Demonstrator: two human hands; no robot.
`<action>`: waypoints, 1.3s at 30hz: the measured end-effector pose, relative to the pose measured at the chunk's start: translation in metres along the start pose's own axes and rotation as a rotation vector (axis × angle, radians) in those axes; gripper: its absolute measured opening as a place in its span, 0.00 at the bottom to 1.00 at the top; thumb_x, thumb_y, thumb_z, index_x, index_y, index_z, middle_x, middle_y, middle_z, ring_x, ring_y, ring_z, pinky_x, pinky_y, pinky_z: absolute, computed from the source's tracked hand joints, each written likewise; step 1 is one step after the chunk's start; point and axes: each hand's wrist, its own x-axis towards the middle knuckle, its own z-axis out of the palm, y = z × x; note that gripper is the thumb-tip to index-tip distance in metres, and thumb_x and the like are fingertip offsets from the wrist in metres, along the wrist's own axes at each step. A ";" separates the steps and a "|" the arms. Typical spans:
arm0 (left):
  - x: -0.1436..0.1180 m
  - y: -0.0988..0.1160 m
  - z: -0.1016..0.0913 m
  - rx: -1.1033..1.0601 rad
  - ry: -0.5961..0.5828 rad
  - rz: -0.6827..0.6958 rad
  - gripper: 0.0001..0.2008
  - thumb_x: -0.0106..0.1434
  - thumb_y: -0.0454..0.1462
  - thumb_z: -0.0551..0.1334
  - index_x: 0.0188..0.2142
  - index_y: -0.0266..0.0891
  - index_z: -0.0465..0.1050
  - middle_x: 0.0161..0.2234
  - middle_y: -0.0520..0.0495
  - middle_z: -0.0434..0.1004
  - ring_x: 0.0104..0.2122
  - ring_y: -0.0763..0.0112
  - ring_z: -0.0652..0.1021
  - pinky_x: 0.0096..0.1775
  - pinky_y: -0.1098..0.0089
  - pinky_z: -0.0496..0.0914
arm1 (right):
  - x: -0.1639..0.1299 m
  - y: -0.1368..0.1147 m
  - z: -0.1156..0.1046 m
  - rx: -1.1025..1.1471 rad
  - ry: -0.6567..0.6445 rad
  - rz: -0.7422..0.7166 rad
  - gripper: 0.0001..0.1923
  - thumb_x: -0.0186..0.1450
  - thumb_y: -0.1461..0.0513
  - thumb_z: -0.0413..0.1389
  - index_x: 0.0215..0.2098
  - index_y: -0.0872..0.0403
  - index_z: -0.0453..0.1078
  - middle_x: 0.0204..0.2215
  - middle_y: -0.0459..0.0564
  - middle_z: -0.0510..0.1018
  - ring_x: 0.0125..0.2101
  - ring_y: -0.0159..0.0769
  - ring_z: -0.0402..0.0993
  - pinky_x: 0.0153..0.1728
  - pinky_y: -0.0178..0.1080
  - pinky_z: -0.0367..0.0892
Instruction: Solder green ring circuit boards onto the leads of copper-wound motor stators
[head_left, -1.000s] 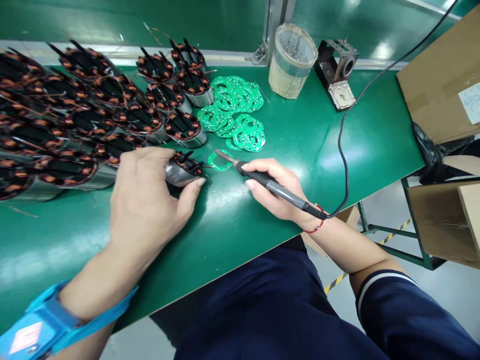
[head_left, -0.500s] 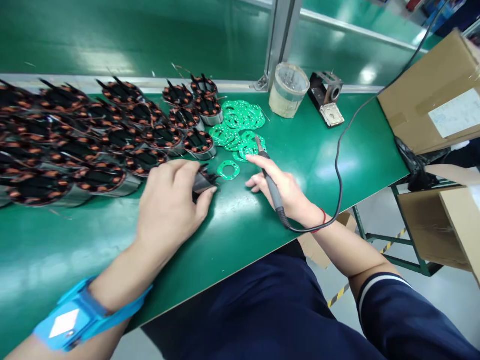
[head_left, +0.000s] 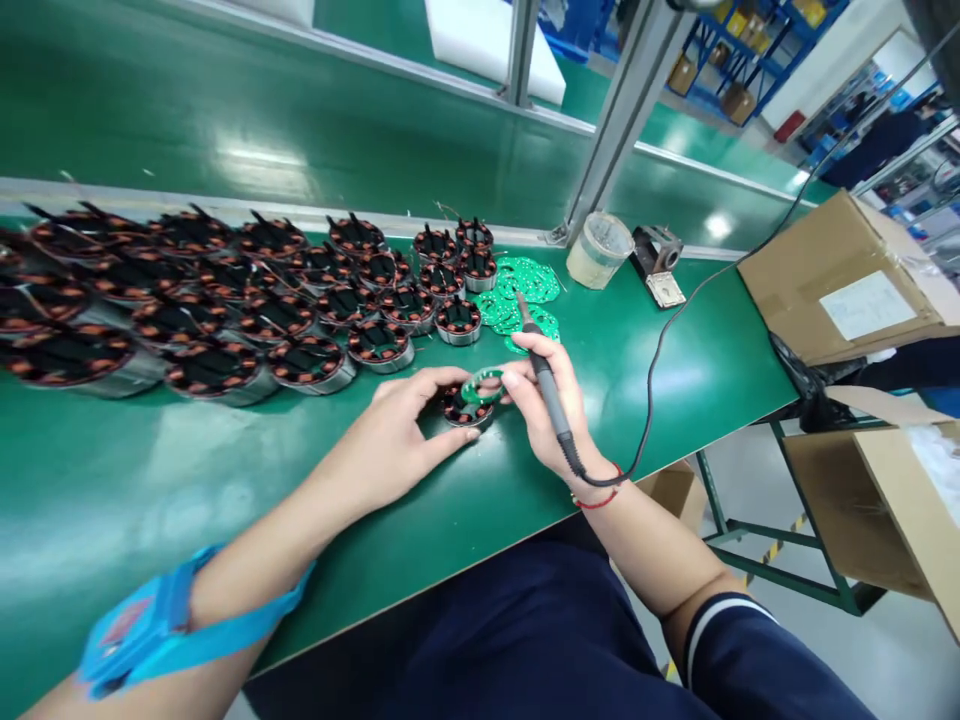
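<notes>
Stator [head_left: 463, 408], wound with copper coils, one unit: stands upright on the green bench top [head_left: 637, 360] near its front edge, apart from the main stock. A second ago it lay tipped on its side under the left palm; it is now set square with its top face up.

Ring board [head_left: 481, 385], green, one piece: a second ago flat on the bench beside the soldering tip; now lifted and held tilted over the stator's top, touching or just above it. Whether it is seated on the pins cannot be told.

Left hand [head_left: 394, 450]: fingers curled narrowly around the stator's near side, thumb against its base, fingertips reaching the ring's left edge.

Right hand [head_left: 551, 405]: thumb and forefinger pinch the ring's right edge, while the remaining fingers keep the soldering iron [head_left: 546, 385] clamped along the palm, tip pointing away and upward, clear of the work. Its cable [head_left: 675, 320] trails right.

Judgement: the change from tipped stator and loose ring to upright stator with ring above suggests the fitting step is in hand, the joint not yet soldered.

Nearby stock: rows of wound stators [head_left: 225, 310] at left; heap of loose ring boards [head_left: 517, 295] behind; iron stand [head_left: 656, 262]; round tub [head_left: 598, 250]; cardboard box [head_left: 840, 280] at right.
</notes>
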 end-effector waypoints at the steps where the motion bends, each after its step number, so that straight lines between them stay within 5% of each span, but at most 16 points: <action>1: 0.001 0.000 -0.001 0.079 0.006 0.034 0.27 0.58 0.53 0.65 0.52 0.44 0.72 0.52 0.40 0.79 0.54 0.44 0.76 0.60 0.41 0.66 | 0.001 -0.001 -0.002 -0.013 -0.077 0.004 0.23 0.76 0.45 0.49 0.63 0.45 0.57 0.35 0.44 0.78 0.34 0.34 0.80 0.41 0.41 0.79; 4: 0.003 -0.001 -0.006 0.134 -0.026 0.101 0.24 0.60 0.53 0.62 0.50 0.42 0.74 0.49 0.40 0.80 0.51 0.45 0.77 0.60 0.42 0.66 | -0.002 -0.009 -0.006 -0.134 -0.217 -0.025 0.24 0.75 0.49 0.52 0.64 0.46 0.56 0.35 0.44 0.77 0.31 0.33 0.77 0.38 0.40 0.78; 10: 0.002 0.005 -0.016 -0.060 -0.044 0.049 0.21 0.62 0.56 0.58 0.40 0.41 0.73 0.40 0.44 0.80 0.41 0.56 0.78 0.45 0.59 0.74 | -0.029 -0.013 -0.006 -0.613 -0.024 -0.215 0.24 0.71 0.60 0.57 0.64 0.50 0.60 0.52 0.57 0.78 0.52 0.47 0.76 0.55 0.55 0.75; 15: -0.003 0.018 -0.007 -0.012 -0.002 0.142 0.19 0.63 0.53 0.58 0.40 0.41 0.73 0.35 0.47 0.77 0.35 0.61 0.77 0.40 0.63 0.71 | -0.036 -0.012 -0.017 -0.608 -0.056 -0.062 0.30 0.69 0.56 0.62 0.65 0.49 0.58 0.55 0.59 0.78 0.55 0.49 0.78 0.55 0.54 0.76; 19: -0.003 0.019 -0.004 0.076 0.069 0.051 0.16 0.65 0.48 0.52 0.31 0.42 0.70 0.30 0.48 0.76 0.30 0.64 0.75 0.35 0.64 0.67 | -0.033 -0.020 -0.029 -0.547 -0.152 0.180 0.32 0.67 0.57 0.64 0.65 0.49 0.57 0.51 0.56 0.79 0.45 0.43 0.81 0.49 0.50 0.77; 24: -0.002 0.012 -0.004 0.014 -0.059 -0.042 0.15 0.60 0.46 0.54 0.42 0.43 0.68 0.25 0.53 0.72 0.25 0.65 0.72 0.30 0.66 0.65 | -0.024 -0.022 -0.038 -0.426 -0.115 0.244 0.34 0.65 0.58 0.65 0.64 0.47 0.55 0.53 0.54 0.78 0.31 0.31 0.76 0.40 0.43 0.76; 28: -0.004 0.007 -0.005 -0.148 -0.222 0.006 0.16 0.61 0.48 0.57 0.44 0.43 0.67 0.28 0.52 0.73 0.27 0.65 0.74 0.31 0.66 0.69 | -0.008 -0.028 -0.033 -0.510 -0.132 0.182 0.32 0.66 0.61 0.62 0.64 0.48 0.55 0.53 0.54 0.78 0.35 0.34 0.77 0.46 0.46 0.76; 32: 0.002 -0.002 -0.003 -0.124 -0.032 0.048 0.21 0.64 0.48 0.56 0.52 0.39 0.68 0.42 0.42 0.77 0.37 0.59 0.78 0.41 0.58 0.76 | 0.006 -0.039 -0.016 -0.793 -0.177 -0.003 0.28 0.69 0.64 0.57 0.66 0.52 0.59 0.52 0.58 0.78 0.48 0.46 0.75 0.53 0.51 0.73; 35: 0.009 -0.010 0.002 0.053 0.039 0.146 0.25 0.65 0.47 0.55 0.57 0.37 0.68 0.54 0.35 0.76 0.51 0.50 0.77 0.56 0.47 0.73 | 0.010 -0.042 -0.004 -0.985 -0.240 -0.140 0.25 0.73 0.65 0.50 0.68 0.55 0.61 0.46 0.58 0.79 0.45 0.48 0.73 0.49 0.52 0.73; 39: 0.012 -0.012 0.009 0.105 0.073 0.125 0.22 0.66 0.46 0.55 0.54 0.38 0.71 0.50 0.37 0.79 0.49 0.50 0.78 0.56 0.48 0.73 | 0.010 -0.033 0.001 -1.009 -0.247 -0.205 0.23 0.74 0.65 0.49 0.67 0.54 0.64 0.44 0.57 0.79 0.43 0.47 0.71 0.48 0.51 0.72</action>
